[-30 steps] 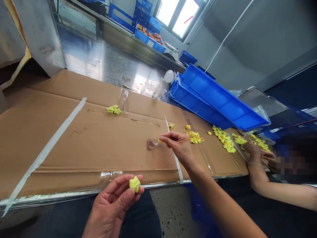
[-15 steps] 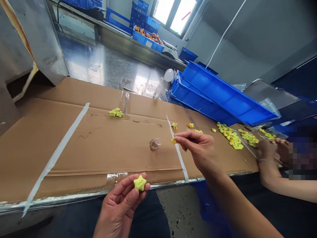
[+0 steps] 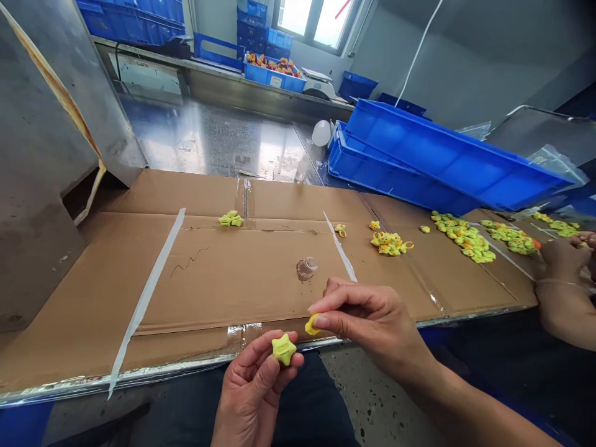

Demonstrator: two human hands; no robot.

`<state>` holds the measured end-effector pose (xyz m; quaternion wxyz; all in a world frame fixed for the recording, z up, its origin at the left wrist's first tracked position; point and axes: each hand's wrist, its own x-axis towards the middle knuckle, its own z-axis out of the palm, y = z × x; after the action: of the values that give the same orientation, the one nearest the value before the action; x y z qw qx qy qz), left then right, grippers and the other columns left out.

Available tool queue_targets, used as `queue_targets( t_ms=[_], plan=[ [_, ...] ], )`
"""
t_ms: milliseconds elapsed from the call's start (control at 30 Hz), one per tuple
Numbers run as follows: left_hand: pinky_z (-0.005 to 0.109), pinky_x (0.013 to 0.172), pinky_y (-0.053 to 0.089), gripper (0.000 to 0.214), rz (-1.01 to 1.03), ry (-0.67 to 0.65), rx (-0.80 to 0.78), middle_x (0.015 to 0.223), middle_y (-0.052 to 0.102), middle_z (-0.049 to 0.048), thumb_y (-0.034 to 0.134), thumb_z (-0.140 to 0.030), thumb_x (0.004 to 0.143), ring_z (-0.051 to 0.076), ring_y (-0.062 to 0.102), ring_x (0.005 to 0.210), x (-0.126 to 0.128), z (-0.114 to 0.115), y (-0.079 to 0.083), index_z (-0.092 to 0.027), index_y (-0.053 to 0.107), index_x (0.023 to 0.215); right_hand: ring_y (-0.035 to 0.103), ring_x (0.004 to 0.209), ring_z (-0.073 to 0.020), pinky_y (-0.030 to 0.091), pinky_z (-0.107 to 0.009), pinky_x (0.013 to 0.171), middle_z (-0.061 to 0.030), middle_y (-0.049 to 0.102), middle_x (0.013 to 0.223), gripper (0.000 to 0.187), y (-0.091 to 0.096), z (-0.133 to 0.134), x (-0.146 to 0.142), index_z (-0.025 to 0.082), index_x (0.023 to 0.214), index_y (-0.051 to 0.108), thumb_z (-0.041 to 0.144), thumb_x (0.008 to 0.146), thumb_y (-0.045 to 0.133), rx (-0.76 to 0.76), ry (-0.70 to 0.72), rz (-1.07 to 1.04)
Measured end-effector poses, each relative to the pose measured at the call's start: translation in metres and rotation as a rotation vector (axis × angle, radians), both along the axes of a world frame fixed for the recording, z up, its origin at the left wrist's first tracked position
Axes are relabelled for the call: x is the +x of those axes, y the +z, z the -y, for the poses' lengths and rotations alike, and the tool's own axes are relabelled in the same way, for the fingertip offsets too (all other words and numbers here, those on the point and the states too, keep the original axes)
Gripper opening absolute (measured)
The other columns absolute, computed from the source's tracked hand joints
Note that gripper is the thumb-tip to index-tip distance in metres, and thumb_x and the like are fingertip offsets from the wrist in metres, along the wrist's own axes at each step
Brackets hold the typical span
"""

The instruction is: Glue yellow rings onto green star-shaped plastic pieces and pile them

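Narrow gap between star (image 3: pixel 284 349) and yellow piece (image 3: pixel 311 325). Cardboard (image 3: pixel 251 279) open just left of cup (image 3: pixel 308 267); blue crates (image 3: pixel 433 146) block far right.

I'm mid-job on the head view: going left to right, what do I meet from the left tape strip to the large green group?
Left tape strip, small star cluster, star in left hand, yellow piece in right hand, yellow pile, lone piece, large green group.

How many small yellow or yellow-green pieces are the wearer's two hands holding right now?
2: one yellow-green star in the left hand, and one yellow piece, partly covered, in the right hand. Curled fingers could hide more.
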<state>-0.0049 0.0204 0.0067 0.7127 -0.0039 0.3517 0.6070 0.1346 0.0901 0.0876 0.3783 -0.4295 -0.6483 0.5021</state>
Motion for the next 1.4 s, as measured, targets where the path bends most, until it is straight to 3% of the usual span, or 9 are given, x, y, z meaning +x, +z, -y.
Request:
queue_targets(
  t_ms=[367, 633, 800, 1033, 1233, 1400],
  plan=[
    [0.018, 0.063, 0.057, 0.022, -0.005, 0.002, 0.073, 0.075, 0.077, 0.0051, 0.085, -0.016, 0.056, 0.018, 0.071, 0.066, 0.003, 0.002, 0.0, -0.017, 0.077, 0.077, 0.05, 0.057, -0.0103, 0.04, -0.021, 0.051, 0.0004, 0.058, 0.063, 0.006, -0.007, 0.006, -0.001, 0.021, 0.078, 0.076, 0.015, 0.077, 0.074, 0.002, 0.067, -0.061],
    [0.013, 0.048, 0.051, 0.026, 0.005, -0.026, 0.044, 0.067, 0.074, 0.0062, 0.087, -0.025, 0.052, 0.011, 0.066, 0.051, 0.003, 0.004, -0.001, -0.014, 0.075, 0.073, 0.049, 0.055, -0.0096, 0.038, -0.021, 0.049, 0.0011, 0.056, 0.061, 0.0, -0.021, 0.008, -0.004, 0.018, 0.075, 0.076, 0.018, 0.075, 0.076, -0.096, 0.064, -0.033],
    [0.013, 0.05, 0.052, 0.025, 0.024, -0.026, 0.035, 0.068, 0.073, 0.007, 0.085, -0.028, 0.057, 0.011, 0.066, 0.053, 0.004, 0.005, -0.001, -0.012, 0.074, 0.073, 0.049, 0.055, -0.0089, 0.039, -0.02, 0.049, 0.0013, 0.055, 0.062, 0.004, -0.025, 0.008, -0.006, 0.016, 0.075, 0.076, 0.02, 0.074, 0.077, -0.162, 0.053, -0.028],
    [0.015, 0.053, 0.054, 0.024, 0.025, -0.035, 0.041, 0.072, 0.075, 0.009, 0.084, -0.024, 0.058, 0.013, 0.068, 0.057, 0.002, 0.006, -0.004, -0.011, 0.075, 0.077, 0.049, 0.055, -0.0082, 0.039, -0.019, 0.049, 0.0012, 0.056, 0.061, 0.003, -0.024, 0.008, -0.01, 0.016, 0.075, 0.076, 0.018, 0.074, 0.076, -0.125, 0.055, -0.022],
    [0.018, 0.059, 0.056, 0.027, 0.025, -0.03, 0.015, 0.077, 0.076, 0.0095, 0.084, -0.021, 0.057, 0.016, 0.07, 0.063, 0.003, 0.005, -0.005, -0.011, 0.075, 0.081, 0.044, 0.048, -0.0058, 0.033, -0.017, 0.044, 0.0012, 0.057, 0.059, 0.008, -0.027, 0.007, -0.008, 0.014, 0.073, 0.074, 0.022, 0.074, 0.076, -0.31, 0.041, -0.121],
    [0.017, 0.059, 0.055, 0.027, 0.048, -0.014, 0.043, 0.076, 0.075, 0.0082, 0.084, -0.021, 0.058, 0.015, 0.069, 0.062, 0.005, 0.002, -0.004, -0.012, 0.075, 0.082, 0.043, 0.048, -0.0058, 0.032, -0.017, 0.045, -0.0001, 0.059, 0.06, 0.012, -0.031, 0.004, -0.004, 0.013, 0.073, 0.073, 0.024, 0.072, 0.079, -0.345, -0.01, -0.149]
  ],
)
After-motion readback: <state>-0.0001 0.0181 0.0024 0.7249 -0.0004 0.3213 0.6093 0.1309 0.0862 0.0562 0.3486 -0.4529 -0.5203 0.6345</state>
